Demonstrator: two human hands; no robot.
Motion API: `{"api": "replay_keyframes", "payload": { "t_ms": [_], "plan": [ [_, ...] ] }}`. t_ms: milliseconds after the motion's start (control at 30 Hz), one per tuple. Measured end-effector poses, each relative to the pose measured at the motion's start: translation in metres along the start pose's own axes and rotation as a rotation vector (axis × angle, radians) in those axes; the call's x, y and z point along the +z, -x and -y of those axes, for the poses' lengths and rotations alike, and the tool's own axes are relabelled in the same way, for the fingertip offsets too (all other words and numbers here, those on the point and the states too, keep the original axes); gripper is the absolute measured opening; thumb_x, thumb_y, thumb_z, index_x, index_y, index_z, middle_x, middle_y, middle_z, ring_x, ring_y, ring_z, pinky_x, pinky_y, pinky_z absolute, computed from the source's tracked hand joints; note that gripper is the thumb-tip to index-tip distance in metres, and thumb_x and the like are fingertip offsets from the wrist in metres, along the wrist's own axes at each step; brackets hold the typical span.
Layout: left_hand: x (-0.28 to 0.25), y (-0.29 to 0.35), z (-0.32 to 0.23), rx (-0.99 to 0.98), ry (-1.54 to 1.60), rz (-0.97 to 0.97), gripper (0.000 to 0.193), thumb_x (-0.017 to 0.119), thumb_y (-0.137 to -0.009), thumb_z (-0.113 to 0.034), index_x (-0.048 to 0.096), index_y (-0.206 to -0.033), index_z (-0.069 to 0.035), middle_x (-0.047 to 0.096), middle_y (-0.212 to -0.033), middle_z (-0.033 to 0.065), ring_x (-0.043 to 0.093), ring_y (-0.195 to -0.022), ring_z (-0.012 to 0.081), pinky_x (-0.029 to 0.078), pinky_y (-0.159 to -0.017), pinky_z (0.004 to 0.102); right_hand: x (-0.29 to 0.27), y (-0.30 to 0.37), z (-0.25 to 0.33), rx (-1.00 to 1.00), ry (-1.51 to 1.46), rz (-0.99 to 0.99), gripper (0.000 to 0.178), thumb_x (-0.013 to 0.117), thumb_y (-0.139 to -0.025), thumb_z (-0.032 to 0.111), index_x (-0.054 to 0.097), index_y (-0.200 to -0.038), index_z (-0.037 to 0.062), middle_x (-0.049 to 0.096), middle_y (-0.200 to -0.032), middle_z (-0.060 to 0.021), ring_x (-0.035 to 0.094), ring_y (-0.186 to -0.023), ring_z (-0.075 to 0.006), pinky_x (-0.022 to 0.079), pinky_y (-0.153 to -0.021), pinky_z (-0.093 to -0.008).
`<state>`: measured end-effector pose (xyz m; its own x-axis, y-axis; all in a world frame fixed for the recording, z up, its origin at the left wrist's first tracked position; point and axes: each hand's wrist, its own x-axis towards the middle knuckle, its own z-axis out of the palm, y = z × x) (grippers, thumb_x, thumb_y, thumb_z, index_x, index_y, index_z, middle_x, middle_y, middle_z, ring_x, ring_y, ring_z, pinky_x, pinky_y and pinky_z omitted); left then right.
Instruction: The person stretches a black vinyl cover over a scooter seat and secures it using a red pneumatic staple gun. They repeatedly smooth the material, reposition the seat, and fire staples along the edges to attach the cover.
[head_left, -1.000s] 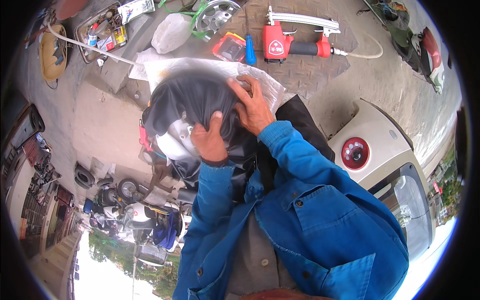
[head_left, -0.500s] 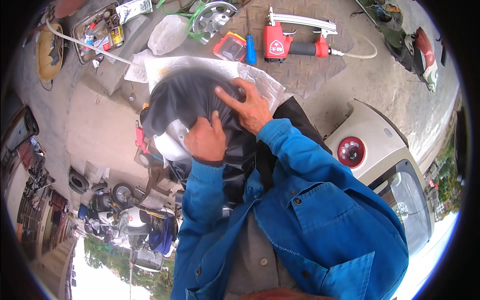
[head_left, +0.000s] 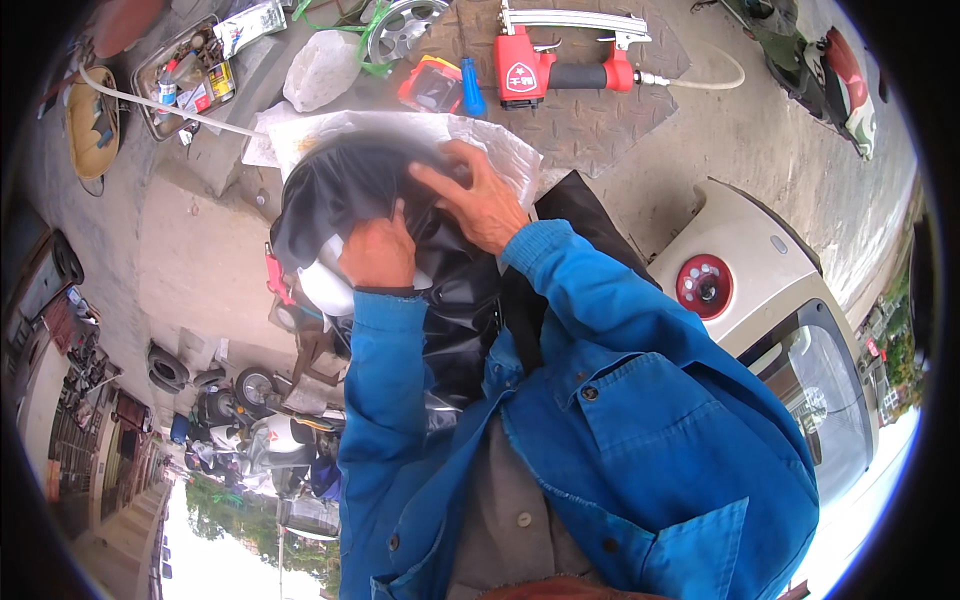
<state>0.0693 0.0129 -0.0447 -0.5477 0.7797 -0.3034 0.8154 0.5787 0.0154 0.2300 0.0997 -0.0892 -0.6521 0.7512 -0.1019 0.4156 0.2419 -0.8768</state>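
Note:
A glossy black leatherette cover (head_left: 335,190) lies draped in folds over a rounded form in front of me. Part of a smooth white surface (head_left: 325,290) shows from under its left side. My left hand (head_left: 380,248) is closed at the edge of the cover, thumb pointing up, the fingertips hidden in the folds. To its right and a little farther off, my right hand (head_left: 480,198) rests on the cover, its thumb and forefinger spread apart on the material. Beneath the cover's far side is a whitish plastic sheet (head_left: 500,140).
Beyond lies a red staple gun (head_left: 520,75) with an air hose, on a rusty metal plate (head_left: 610,130). Near it are a blue-handled tool (head_left: 473,88) and a red-orange case (head_left: 430,85). A metal tray (head_left: 150,95) of supplies sits far left; a beige vehicle (head_left: 770,260) stands right.
The whole view has shifted slightly, moving the staple gun up and left in the picture. My left hand has turned a little on the cover; my right hand keeps its spread pose.

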Motion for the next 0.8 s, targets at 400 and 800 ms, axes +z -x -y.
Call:
{"api": "replay_keyframes", "payload": {
  "t_ms": [400,800],
  "plan": [
    [-0.002,-0.019,0.038,0.011,0.507,0.12,0.066,0.072,-0.104,-0.041,0.059,-0.07,0.014,0.048,-0.058,0.0289,0.042,-0.053,0.037,0.041,-0.058,0.0521,0.006,0.019,-0.021,-0.098,-0.134,-0.204,0.041,0.088,-0.083,0.01,0.071,-0.12,0.0094,0.058,-0.118,-0.0117,0.064,-0.107,-0.0337,0.056,-0.09,-0.0442],
    [0.011,-0.013,0.029,-0.009,0.845,-0.028,0.035,0.073,-0.104,-0.023,0.071,-0.109,0.012,0.076,-0.093,0.0242,0.066,-0.081,0.0263,0.054,-0.078,0.0405,0.0,0.015,0.015,-0.203,0.386,-0.024,0.055,0.072,-0.078,0.012,0.071,-0.133,0.0073,0.061,-0.115,-0.0039,0.055,-0.098,-0.0243,0.04,-0.082,-0.0407]
  ]
}}
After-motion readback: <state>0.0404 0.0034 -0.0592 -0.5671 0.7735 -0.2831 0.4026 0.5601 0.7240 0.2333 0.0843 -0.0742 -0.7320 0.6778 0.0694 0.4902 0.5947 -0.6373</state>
